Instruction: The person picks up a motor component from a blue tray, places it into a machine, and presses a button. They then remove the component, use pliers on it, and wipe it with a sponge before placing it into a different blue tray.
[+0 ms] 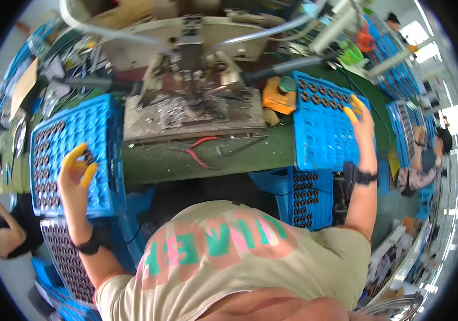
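Observation:
My left hand [75,172], with yellow covers on the fingertips and a black wrist strap, rests over a blue grid tray [101,134] partly filled with dark round parts. Thumb and forefinger pinch one dark round part [87,157]. My right hand [361,119], also with yellow fingertip covers, reaches to the far right edge of a second blue grid tray [320,134], whose far rows hold dark round parts [320,96]. Whether this hand holds anything is not visible.
A grey press machine [197,80] stands between the trays on a green bench. Red-handled pliers [199,152] lie before it, and an orange box [278,97] sits beside it. More trays of parts [306,198] sit lower down. Other people [4,235] work at left and right.

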`<state>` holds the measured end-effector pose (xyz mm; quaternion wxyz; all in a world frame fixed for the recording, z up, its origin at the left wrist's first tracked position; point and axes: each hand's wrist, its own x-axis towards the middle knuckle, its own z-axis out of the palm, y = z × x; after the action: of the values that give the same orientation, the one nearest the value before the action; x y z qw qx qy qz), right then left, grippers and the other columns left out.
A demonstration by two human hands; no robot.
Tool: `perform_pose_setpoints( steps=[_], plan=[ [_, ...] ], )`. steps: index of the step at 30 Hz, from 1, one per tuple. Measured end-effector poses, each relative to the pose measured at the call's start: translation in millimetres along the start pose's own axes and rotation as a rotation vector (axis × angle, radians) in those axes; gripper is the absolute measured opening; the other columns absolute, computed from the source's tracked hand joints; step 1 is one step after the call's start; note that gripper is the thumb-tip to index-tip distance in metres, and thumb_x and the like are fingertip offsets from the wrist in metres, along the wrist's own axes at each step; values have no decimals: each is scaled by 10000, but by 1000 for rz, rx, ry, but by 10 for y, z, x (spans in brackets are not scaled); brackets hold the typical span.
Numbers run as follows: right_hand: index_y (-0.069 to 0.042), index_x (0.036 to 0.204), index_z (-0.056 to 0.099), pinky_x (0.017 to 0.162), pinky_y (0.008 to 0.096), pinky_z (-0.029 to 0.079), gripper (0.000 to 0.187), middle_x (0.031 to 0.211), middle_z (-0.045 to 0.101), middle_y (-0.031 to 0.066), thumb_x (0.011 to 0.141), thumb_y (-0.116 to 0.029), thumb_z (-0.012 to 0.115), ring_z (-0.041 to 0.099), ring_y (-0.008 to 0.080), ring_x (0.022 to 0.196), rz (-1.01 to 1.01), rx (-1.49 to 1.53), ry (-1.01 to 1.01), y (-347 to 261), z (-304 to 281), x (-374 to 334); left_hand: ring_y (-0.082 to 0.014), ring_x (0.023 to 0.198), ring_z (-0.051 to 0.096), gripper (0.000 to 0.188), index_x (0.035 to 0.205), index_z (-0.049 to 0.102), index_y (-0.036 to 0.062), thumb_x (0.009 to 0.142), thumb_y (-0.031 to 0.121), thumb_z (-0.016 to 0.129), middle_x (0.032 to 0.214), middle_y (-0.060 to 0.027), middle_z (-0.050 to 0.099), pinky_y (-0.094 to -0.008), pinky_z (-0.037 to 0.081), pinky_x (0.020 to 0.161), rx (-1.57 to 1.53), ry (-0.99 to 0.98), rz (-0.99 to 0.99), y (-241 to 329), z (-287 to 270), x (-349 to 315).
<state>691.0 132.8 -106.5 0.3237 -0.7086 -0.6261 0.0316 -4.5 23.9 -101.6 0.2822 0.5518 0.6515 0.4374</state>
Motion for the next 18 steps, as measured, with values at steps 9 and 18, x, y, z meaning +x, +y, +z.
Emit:
perform_pose_setpoints(
  steps=[9,18],
  plan=[
    [8,1145,630,983,448,415,250,1161,630,160,913,-82,613,568,363,1102,-582,240,286,-1926,901,-1139,-81,776,563,451,1146,664,52,726,74,827,960,-10,644,-241,484,714,-77,21,109,70,498,7],
    [41,1256,524,1037,456,352,354,1250,560,186,966,-159,560,501,354,1175,-417,360,241,-1991,1423,-1313,-59,776,557,436,1150,641,23,769,132,824,896,7,635,-213,461,712,-325,22,18,-77,416,-21]
  ],
)
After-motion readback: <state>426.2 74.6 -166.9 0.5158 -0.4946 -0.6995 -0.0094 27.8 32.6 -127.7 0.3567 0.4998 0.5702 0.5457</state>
